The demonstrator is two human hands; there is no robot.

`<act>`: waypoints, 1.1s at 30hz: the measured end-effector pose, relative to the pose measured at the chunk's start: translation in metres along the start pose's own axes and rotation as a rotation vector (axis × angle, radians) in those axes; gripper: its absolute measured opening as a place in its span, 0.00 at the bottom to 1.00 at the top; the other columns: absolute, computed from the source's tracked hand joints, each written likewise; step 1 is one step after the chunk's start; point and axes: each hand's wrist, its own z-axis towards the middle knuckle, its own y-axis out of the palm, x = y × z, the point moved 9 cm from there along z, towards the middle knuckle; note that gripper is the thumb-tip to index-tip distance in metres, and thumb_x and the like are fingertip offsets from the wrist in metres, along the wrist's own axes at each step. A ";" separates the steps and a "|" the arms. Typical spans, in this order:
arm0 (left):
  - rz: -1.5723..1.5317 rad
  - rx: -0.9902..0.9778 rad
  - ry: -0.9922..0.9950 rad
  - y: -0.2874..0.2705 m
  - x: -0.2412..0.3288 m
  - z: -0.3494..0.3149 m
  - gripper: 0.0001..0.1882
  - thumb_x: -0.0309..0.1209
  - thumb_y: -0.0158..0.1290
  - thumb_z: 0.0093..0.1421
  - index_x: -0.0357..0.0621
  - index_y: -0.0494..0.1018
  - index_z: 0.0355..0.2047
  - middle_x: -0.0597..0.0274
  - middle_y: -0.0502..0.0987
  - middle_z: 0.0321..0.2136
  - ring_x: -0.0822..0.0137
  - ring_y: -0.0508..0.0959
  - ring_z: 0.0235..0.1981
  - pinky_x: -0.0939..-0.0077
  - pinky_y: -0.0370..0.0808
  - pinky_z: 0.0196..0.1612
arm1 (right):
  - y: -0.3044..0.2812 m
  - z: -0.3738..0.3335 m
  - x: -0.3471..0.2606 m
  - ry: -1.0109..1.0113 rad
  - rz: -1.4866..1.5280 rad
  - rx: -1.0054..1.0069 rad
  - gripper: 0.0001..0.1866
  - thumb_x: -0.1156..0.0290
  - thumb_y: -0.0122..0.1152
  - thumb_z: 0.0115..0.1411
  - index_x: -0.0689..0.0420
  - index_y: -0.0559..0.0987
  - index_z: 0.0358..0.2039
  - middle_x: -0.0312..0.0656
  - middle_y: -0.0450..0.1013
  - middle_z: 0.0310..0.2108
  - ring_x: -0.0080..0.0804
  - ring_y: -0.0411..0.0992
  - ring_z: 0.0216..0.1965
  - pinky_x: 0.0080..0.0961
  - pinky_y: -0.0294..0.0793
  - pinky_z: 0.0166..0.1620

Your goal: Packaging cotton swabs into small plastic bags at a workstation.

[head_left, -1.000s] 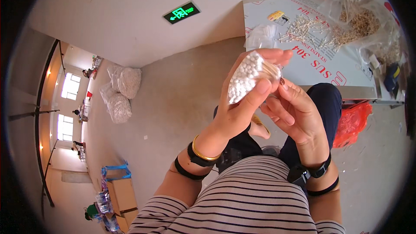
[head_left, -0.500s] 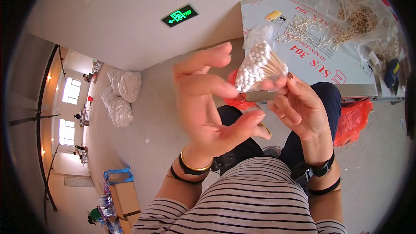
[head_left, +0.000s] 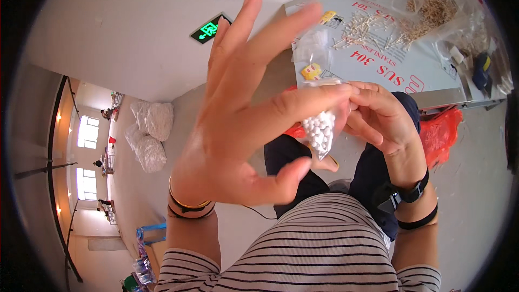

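Observation:
A small clear plastic bag of cotton swabs [head_left: 320,130] hangs in front of me, its white tips packed together toward the lower end. My right hand [head_left: 392,121] pinches the bag's upper right corner between thumb and fingers. Across the front of the bag reaches my left hand [head_left: 232,135], fingers spread wide. Its index fingertip touches the bag's top edge beside my right fingers, while the thumb stays apart. The left index finger covers part of the bag, and the swab sticks are mostly hidden.
On the film-covered metal table [head_left: 373,70] lie loose cotton swabs [head_left: 362,28], clear small bags [head_left: 313,48] and a yellow card [head_left: 312,71]. A large clear bag of swabs [head_left: 432,8] stands at its far right. Red plastic [head_left: 443,132] hangs below. White sacks [head_left: 154,130] sit on the floor leftward.
My left hand has moved up and left, and its index finger now stretches to the bag's top edge. The bag has turned so its tips hang downward; my right hand still pinches it.

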 end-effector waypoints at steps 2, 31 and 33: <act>0.013 0.009 0.068 -0.011 0.006 -0.004 0.22 0.53 0.59 0.47 0.47 0.79 0.29 0.36 0.68 0.61 0.35 0.59 0.70 0.35 0.49 0.70 | 0.002 0.001 0.002 0.002 0.011 -0.019 0.17 0.66 0.47 0.74 0.63 0.82 0.42 0.53 0.83 0.38 0.15 0.59 0.11 0.12 0.65 0.22; -0.501 0.429 -0.063 0.007 -0.019 -0.047 0.40 0.36 0.67 0.46 0.41 0.63 0.58 0.37 0.69 0.60 0.43 0.68 0.65 0.43 0.55 0.70 | 0.042 -0.025 -0.030 -0.199 -0.376 0.179 0.20 0.63 0.45 0.75 0.67 0.80 0.46 0.51 0.83 0.37 0.13 0.63 0.12 0.18 0.80 0.35; -0.503 0.413 -0.051 0.012 -0.017 -0.046 0.42 0.39 0.66 0.47 0.43 0.61 0.61 0.34 0.67 0.62 0.40 0.66 0.66 0.45 0.53 0.71 | 0.041 -0.027 -0.031 -0.205 -0.425 0.252 0.21 0.63 0.46 0.75 0.68 0.80 0.47 0.51 0.83 0.36 0.13 0.64 0.12 0.18 0.80 0.36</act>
